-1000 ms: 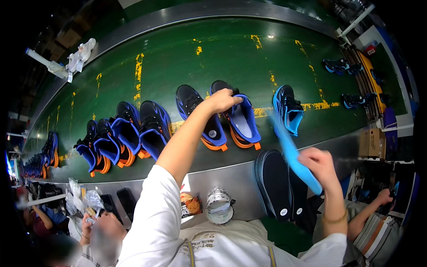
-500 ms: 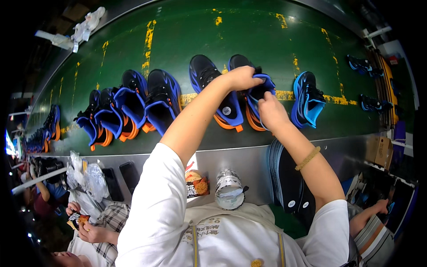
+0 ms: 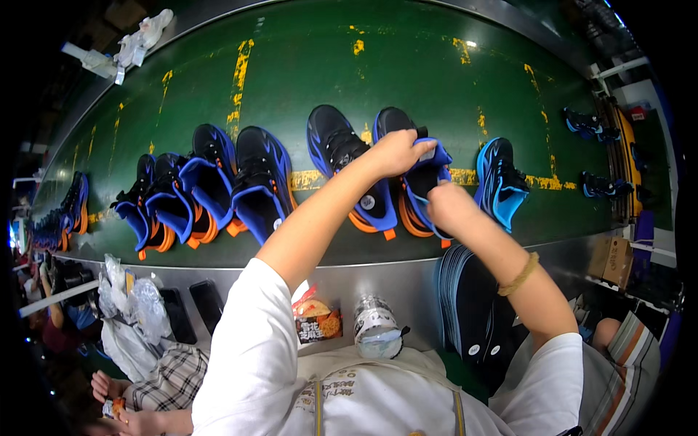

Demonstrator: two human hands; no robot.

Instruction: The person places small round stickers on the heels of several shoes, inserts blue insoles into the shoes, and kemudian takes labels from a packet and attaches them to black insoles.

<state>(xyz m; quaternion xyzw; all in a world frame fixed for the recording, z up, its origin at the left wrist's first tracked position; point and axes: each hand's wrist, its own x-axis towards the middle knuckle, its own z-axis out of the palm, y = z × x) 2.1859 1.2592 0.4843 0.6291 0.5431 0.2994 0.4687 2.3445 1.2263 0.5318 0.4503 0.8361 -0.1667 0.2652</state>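
A black sneaker with blue lining and orange sole (image 3: pixel 422 180) stands in front of me, toe pointing away. My left hand (image 3: pixel 398 154) is closed on its tongue, at the top of the opening. My right hand (image 3: pixel 452 207) is curled at the side of the collar near the heel; its fingertips are hidden and slightly blurred. Just left stands a matching sneaker (image 3: pixel 336 138) with a round white sticker inside. To the right is a black sneaker with light-blue lining (image 3: pixel 502 178), touched by neither hand.
Several more orange-soled sneakers (image 3: pixel 258 163) line the green belt (image 3: pixel 305 65) on the left. By the metal edge (image 3: pixel 407 272) lie a stack of black insoles (image 3: pixel 469 312), a clear jar (image 3: pixel 378 327), a snack packet (image 3: pixel 318 323) and a phone (image 3: pixel 206 304). A person (image 3: pixel 156 421) sits at left.
The view has shifted, so the belt and shoes appear lower. My right hand has moved a little toward me along the collar. My left hand keeps its hold on the tongue.
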